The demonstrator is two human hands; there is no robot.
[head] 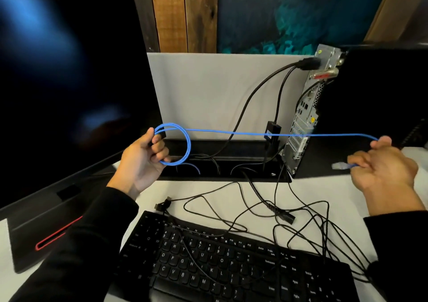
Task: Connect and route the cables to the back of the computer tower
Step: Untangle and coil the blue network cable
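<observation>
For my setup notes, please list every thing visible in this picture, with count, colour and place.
blue cable: 1, blue, stretched between both hands, coiled at left
computer tower: 1, black, right, back panel facing left
black cables: several, on white desk and plugged into tower top
keyboard: 1, black, front centre
monitor: 1, black, left
left hand: holds coil
right hand: grips cable near clear plug

The blue cable (254, 133) is stretched taut between the two hands, barring the way across the front of the computer tower's rear panel (305, 107), where black cables (250, 98) already hang from the upper ports. Between the monitor (69, 82) and the tower there is open room above the cable slot (222, 165). Loose black wires (289, 211) sprawl over the tabletop (208, 188) ahead of the keyboard (231, 262).
</observation>
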